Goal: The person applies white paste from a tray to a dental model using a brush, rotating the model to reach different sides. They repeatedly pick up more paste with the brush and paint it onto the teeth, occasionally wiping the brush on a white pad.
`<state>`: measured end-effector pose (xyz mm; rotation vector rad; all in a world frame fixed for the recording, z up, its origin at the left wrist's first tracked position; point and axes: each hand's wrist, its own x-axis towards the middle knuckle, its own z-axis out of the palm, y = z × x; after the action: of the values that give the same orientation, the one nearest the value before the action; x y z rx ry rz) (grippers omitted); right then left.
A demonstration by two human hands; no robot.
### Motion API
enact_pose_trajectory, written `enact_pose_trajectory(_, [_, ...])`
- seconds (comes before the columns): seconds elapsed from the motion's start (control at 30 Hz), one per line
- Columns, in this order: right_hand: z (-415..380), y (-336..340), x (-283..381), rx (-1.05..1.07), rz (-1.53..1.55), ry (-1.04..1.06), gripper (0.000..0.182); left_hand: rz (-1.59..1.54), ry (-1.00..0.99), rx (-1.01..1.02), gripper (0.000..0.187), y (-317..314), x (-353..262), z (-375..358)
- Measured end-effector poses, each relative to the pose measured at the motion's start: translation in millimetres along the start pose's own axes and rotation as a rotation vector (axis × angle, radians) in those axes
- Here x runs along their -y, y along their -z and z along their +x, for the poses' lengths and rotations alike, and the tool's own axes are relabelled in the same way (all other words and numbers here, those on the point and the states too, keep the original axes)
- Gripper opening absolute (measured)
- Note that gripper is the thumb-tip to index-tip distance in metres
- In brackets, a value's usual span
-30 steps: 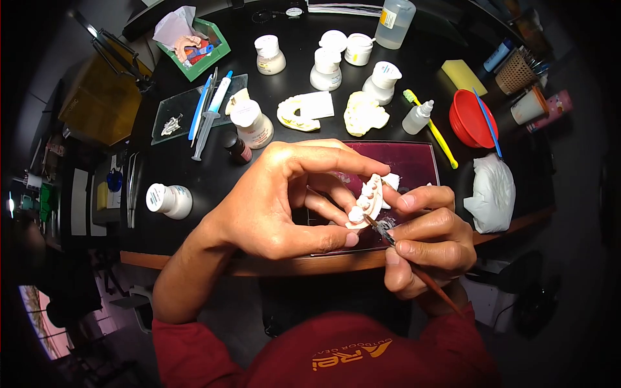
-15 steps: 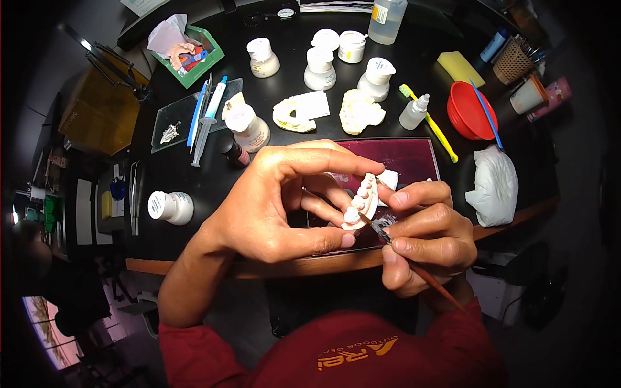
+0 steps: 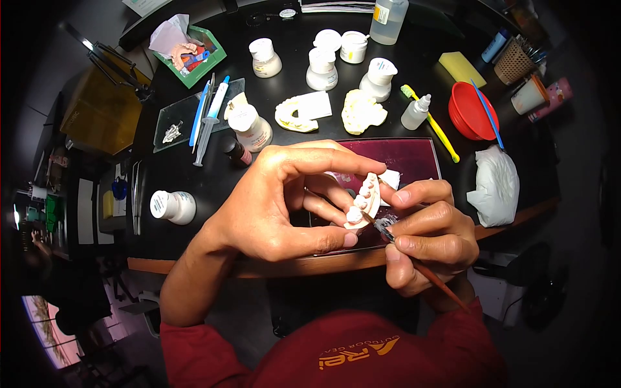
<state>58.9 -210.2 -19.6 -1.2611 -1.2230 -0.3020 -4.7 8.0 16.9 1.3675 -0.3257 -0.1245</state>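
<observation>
Dental cast [image 3: 363, 202], centre frame, is being pinched by left hand [image 3: 272, 207] fingers while brush [image 3: 414, 262], clamped in right hand [image 3: 430, 242], is being applied; slipping grip is judged likely to smear teeth.

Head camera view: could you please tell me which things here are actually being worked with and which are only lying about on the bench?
In use:
- dental model segment, pinched in the left hand
- fine brush, held by the right hand, tip at the model
- dark maroon mat beneath

Lying about:
- white powder jars
- plaster casts
- red bowl
- syringe
- crumpled tissue
</observation>
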Motion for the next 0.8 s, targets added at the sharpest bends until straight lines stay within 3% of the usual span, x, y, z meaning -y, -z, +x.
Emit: enact_pose_trajectory(0.8, [0.1, 0.3, 1.0, -0.002, -0.015, 0.001, 0.018, 0.003, -0.007, -0.002, 0.066, -1.1, -0.7, 0.1])
